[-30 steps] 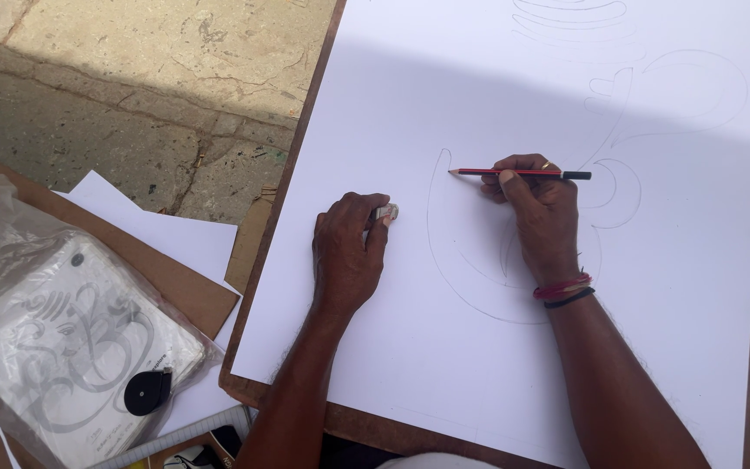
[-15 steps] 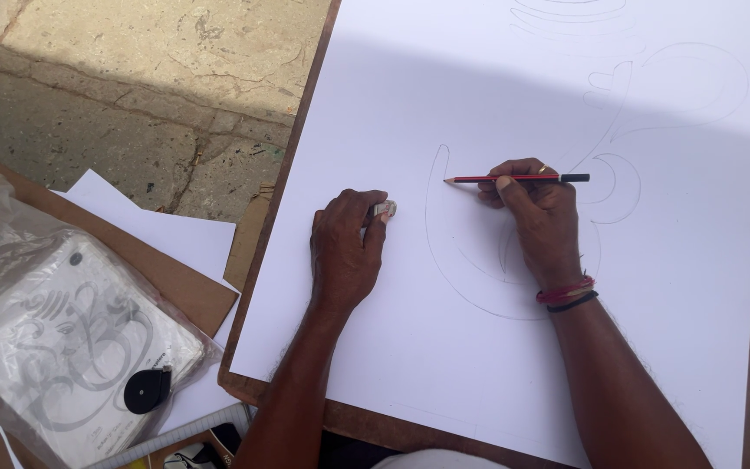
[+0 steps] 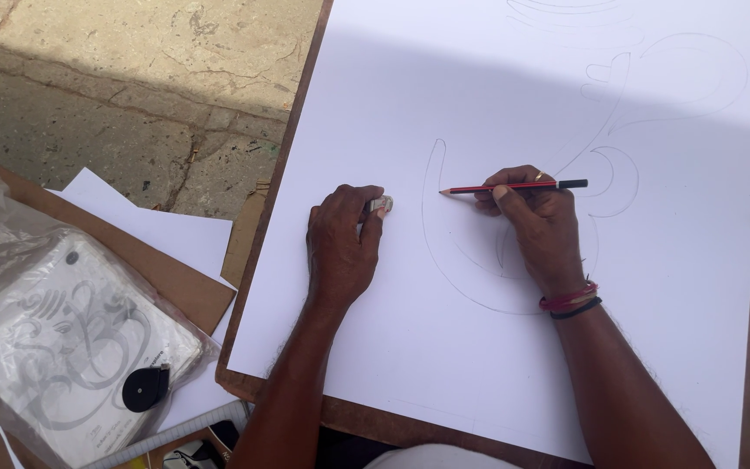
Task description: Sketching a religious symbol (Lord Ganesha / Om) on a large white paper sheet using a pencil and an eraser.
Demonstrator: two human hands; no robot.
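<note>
We see the right hand closed around a thin red pencil with a black end. The pencil lies almost flat, its sharp tip pointing left, close to a curved grey line on the big white sheet of paper. Red and black bands sit on that wrist.

The left hand rests flat on the paper, well to the left of the pencil. Its fingers are curled tight on a small pale eraser, which peeks out at the fingertips.

The paper lies on a brown wooden board. Past its left edge we see the grey stone floor.

Down at the left is a clear plastic bag. Inside it is a white printed picture with grey swirly shapes. A small round black thing sits on the bag. Loose white sheets and brown cardboard lie under it.

Since half a second ago, we see the pencil tip a little lower on the paper and a bit more to the left. The left hand sits at nearly the same spot.
</note>
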